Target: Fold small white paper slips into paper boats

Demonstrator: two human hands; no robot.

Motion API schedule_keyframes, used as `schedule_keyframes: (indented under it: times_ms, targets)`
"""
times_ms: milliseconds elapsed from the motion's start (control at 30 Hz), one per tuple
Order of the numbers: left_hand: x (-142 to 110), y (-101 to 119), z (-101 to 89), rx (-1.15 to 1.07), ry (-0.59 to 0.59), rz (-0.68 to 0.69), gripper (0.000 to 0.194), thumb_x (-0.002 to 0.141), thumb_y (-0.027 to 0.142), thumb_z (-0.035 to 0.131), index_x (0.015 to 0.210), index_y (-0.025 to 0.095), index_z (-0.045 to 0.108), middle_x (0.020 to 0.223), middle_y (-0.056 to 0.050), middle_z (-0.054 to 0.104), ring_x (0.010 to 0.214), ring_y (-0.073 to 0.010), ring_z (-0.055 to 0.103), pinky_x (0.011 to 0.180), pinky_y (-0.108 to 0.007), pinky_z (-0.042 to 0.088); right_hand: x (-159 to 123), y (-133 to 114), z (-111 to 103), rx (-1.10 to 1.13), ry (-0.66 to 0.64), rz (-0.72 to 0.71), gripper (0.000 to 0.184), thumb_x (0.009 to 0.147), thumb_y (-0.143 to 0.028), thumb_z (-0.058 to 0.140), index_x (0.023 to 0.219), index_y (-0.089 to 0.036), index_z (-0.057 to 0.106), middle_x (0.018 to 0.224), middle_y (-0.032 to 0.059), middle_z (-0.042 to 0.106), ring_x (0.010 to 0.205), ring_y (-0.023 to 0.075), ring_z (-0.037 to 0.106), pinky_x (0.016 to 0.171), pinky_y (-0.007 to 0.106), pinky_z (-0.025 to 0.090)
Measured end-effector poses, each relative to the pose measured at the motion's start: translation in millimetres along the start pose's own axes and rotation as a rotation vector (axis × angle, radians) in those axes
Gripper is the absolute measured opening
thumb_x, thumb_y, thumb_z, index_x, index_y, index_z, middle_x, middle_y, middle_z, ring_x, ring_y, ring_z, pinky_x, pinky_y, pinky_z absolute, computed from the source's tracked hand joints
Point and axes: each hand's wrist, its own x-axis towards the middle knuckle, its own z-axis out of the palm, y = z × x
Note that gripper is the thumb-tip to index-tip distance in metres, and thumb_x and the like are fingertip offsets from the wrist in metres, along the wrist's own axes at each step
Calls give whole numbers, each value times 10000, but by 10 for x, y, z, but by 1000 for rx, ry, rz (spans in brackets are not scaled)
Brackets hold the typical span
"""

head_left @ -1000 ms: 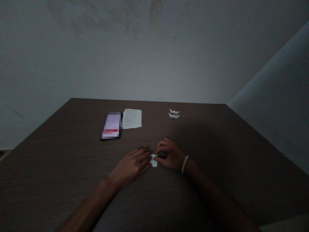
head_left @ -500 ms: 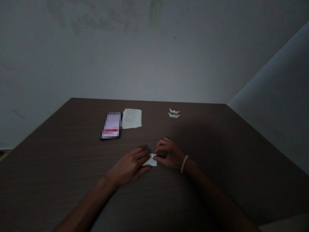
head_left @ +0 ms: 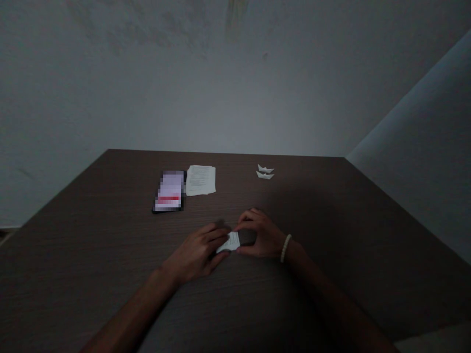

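Note:
A small folded piece of paper with print on it lies on the table between my hands. My left hand grips its left part, fingers over the top edge and thumb at the lower edge. At the paper's right end, my right hand curves round, with fingertips at the upper corner and the thumb at the lower one. Bare tabletop shows in the gap inside the right hand's curl. A white beaded bracelet circles the right wrist. The paper's left end is hidden under the left fingers.
A phone with a blurred, lit screen lies at the left beside a stack of printed paper sheets. Two small paper boats sit farther back, right of centre. The dark wooden table meets a wall behind.
The right thumb has moved down to the paper's lower right corner, and the right fingers have spread wider apart. More of the paper's print shows. My left hand has hardly moved.

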Motion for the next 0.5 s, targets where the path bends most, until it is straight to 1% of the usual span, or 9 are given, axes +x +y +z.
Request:
schedule_keyframes:
  times_ms: [67,167,367,500]
  targets:
    - [-2,-1,2,8,7,6,284,920,252,540,1171,137,602,1179,-108,643,1136,-262,551,955,-454,504,-10,0,-35,-6,-26,5,450,619,-387,835,1009,-213,691,1006,61,589,916,217,532,857,383,401]
    - [2,6,-6,3,-7,1,280,918,245,543,1169,133,600,1186,-105,640,1128,-256,551,949,-439,509,-21,11,-54,-4,-47,12,420,635,-348,827,1011,-216,696,1007,62,583,927,217,530,862,382,402]
    - [-1,4,-4,-11,4,2,290,917,244,545,1185,146,598,1178,-102,646,1111,-252,562,930,-435,519,-43,42,-32,15,-45,11,406,660,-366,813,1026,-234,699,1015,59,581,939,216,531,860,379,407]
    - [-13,-17,11,-7,-2,-5,287,919,243,542,1187,160,602,1182,-99,645,1094,-248,572,920,-428,522,-47,36,-31,-6,-37,8,380,685,-342,793,1040,-243,696,1015,59,584,948,221,527,865,380,406]
